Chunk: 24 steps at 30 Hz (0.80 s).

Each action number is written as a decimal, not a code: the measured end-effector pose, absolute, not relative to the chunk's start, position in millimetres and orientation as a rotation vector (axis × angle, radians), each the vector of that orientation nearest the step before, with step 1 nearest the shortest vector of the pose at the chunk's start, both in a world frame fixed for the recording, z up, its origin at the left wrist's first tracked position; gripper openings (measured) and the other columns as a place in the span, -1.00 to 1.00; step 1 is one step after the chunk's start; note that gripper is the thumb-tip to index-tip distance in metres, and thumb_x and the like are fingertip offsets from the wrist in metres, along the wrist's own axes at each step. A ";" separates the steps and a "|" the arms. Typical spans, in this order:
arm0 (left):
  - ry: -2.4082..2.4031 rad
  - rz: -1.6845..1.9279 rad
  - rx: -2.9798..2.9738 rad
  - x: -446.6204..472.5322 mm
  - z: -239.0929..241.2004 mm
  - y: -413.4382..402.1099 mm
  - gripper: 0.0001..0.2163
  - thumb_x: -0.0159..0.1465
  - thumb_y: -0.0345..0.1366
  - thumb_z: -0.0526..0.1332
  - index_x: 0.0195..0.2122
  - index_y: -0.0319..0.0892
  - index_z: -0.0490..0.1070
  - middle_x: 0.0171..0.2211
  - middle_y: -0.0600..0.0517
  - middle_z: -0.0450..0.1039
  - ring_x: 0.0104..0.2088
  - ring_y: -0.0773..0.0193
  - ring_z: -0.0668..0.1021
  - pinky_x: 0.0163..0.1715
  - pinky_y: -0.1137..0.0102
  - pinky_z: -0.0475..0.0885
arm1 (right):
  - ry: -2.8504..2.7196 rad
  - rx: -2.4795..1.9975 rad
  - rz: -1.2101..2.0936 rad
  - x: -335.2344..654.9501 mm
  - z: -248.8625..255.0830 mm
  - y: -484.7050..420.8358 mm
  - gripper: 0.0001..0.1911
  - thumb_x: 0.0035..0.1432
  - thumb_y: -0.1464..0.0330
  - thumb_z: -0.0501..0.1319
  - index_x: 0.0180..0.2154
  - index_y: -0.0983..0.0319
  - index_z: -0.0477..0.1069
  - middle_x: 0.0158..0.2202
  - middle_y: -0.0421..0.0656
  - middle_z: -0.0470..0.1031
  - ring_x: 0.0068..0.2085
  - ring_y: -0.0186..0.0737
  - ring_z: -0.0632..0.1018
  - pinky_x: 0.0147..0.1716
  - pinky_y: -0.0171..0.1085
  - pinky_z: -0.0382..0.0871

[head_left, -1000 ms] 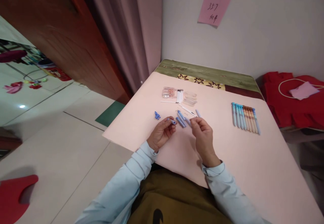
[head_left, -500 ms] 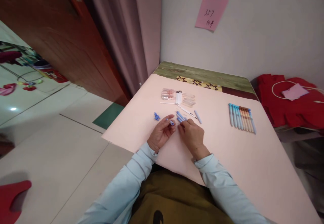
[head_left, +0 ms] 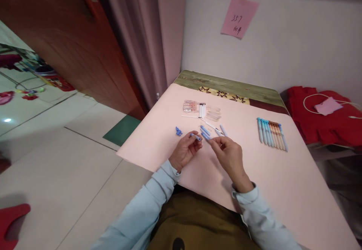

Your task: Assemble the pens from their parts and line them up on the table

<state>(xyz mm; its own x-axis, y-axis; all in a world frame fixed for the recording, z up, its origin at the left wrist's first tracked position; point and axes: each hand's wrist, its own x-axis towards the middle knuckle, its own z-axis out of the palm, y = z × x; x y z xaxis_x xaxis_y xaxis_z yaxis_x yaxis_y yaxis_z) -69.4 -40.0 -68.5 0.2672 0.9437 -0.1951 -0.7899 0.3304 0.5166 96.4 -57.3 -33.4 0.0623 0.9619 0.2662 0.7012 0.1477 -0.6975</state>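
A short blue pen barrel (head_left: 196, 137) is pinched between the thumb and fingers of my left hand (head_left: 185, 152), its open end pointing right. My right hand (head_left: 228, 155) has thumb and index finger closed at the near end of another blue barrel (head_left: 205, 134) lying on the table. A similar blue barrel (head_left: 204, 130) lies just behind it. Pale blue barrel pieces (head_left: 223, 130) rest beyond my right fingertips. Left of my left hand sit small dark blue clip-like parts (head_left: 178, 131). White refills (head_left: 202, 110) with dark tips lie farther back, between reddish clear tubes (head_left: 190, 106) and clear pieces (head_left: 213, 113).
A row of blue and brown assembled pens (head_left: 272, 135) lies on the right of the pink-covered table (head_left: 283, 189). Red cloth (head_left: 299, 120) with a cable is beyond the right edge. A curtain (head_left: 144, 27) and wooden door (head_left: 85, 42) stand at the left.
My right hand has drawn back rightward from the blue barrels, uncovering more of them. Another pale blue piece shows near the refills. My left hand still holds its barrel. The view has shifted slightly.
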 end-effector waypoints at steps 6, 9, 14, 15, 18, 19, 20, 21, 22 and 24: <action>0.518 1.191 0.438 -66.0 -66.3 -41.6 -0.74 0.18 -0.33 0.37 -0.15 -0.25 0.39 -0.37 0.03 0.45 -0.41 0.40 0.49 -0.34 0.48 0.41 | -1.650 -1.551 0.818 90.5 -15.9 -67.3 -0.68 0.12 0.10 0.28 -0.46 0.21 0.55 -0.57 -0.22 0.46 -0.56 -0.34 0.38 -0.59 -0.36 0.17; 0.535 1.173 0.483 -64.9 -66.1 -43.8 -0.71 0.17 -0.33 0.39 -0.12 -0.23 0.38 -0.34 0.02 0.48 -0.39 0.38 0.50 -0.31 0.45 0.41 | -1.662 -1.599 0.839 85.7 -18.7 -65.2 -0.70 0.11 0.12 0.28 -0.47 0.20 0.56 -0.58 -0.22 0.47 -0.56 -0.34 0.39 -0.58 -0.36 0.18; 0.595 1.176 0.526 -63.7 -66.3 -44.2 -0.66 0.14 -0.33 0.40 -0.09 -0.22 0.37 -0.34 0.02 0.49 -0.41 0.38 0.50 -0.31 0.43 0.39 | -1.638 -1.647 0.855 88.0 -20.8 -66.1 -0.68 0.09 0.12 0.28 -0.52 0.21 0.53 -0.64 -0.25 0.41 -0.61 -0.35 0.36 -0.60 -0.37 0.15; 0.603 1.183 0.520 -63.5 -66.2 -43.7 -0.67 0.15 -0.32 0.39 -0.09 -0.22 0.37 -0.35 0.03 0.49 -0.42 0.38 0.50 -0.32 0.43 0.39 | -1.627 -1.645 0.858 88.8 -20.9 -66.9 -0.68 0.09 0.12 0.28 -0.53 0.21 0.52 -0.64 -0.25 0.41 -0.61 -0.35 0.36 -0.60 -0.37 0.15; 0.618 1.183 0.512 -63.1 -65.6 -42.5 -0.67 0.15 -0.32 0.39 -0.09 -0.22 0.37 -0.37 0.04 0.48 -0.44 0.38 0.50 -0.32 0.42 0.39 | -1.606 -1.642 0.846 90.8 -21.9 -68.5 -0.69 0.09 0.13 0.27 -0.53 0.21 0.51 -0.64 -0.24 0.41 -0.59 -0.33 0.37 -0.60 -0.37 0.15; 0.622 1.179 0.515 -63.0 -65.6 -42.5 -0.66 0.15 -0.32 0.39 -0.09 -0.22 0.37 -0.37 0.04 0.48 -0.44 0.38 0.50 -0.33 0.43 0.39 | -1.603 -1.647 0.843 91.3 -22.4 -68.5 -0.70 0.09 0.14 0.27 -0.52 0.21 0.52 -0.64 -0.24 0.41 -0.59 -0.33 0.37 -0.59 -0.37 0.16; 0.626 1.174 0.521 -62.9 -65.7 -42.6 -0.66 0.14 -0.33 0.40 -0.09 -0.22 0.37 -0.36 0.04 0.49 -0.45 0.38 0.50 -0.33 0.42 0.39 | -1.602 -1.654 0.844 91.8 -22.9 -68.1 -0.71 0.09 0.15 0.27 -0.51 0.21 0.52 -0.63 -0.25 0.41 -0.59 -0.33 0.37 -0.59 -0.37 0.16; 0.630 1.169 0.528 -62.9 -65.9 -42.9 -0.65 0.14 -0.33 0.40 -0.08 -0.22 0.36 -0.36 0.03 0.49 -0.45 0.38 0.49 -0.33 0.42 0.39 | -1.602 -1.663 0.848 92.2 -23.5 -67.6 -0.71 0.09 0.15 0.27 -0.51 0.21 0.53 -0.63 -0.25 0.41 -0.58 -0.34 0.37 -0.58 -0.37 0.16; 0.634 1.164 0.539 -62.8 -66.1 -43.4 -0.65 0.14 -0.32 0.40 -0.08 -0.22 0.36 -0.35 0.03 0.49 -0.45 0.38 0.49 -0.33 0.42 0.39 | -1.601 -1.671 0.854 92.7 -24.1 -66.9 -0.71 0.09 0.15 0.27 -0.51 0.21 0.53 -0.64 -0.26 0.40 -0.59 -0.34 0.37 -0.58 -0.37 0.16; 0.646 1.154 0.578 -62.6 -66.5 -44.8 -0.65 0.17 -0.32 0.38 -0.06 -0.21 0.35 -0.32 0.02 0.50 -0.44 0.39 0.49 -0.32 0.43 0.40 | -1.601 -1.680 0.873 93.5 -25.2 -65.5 -0.70 0.10 0.13 0.28 -0.50 0.21 0.54 -0.64 -0.26 0.40 -0.59 -0.35 0.35 -0.58 -0.37 0.15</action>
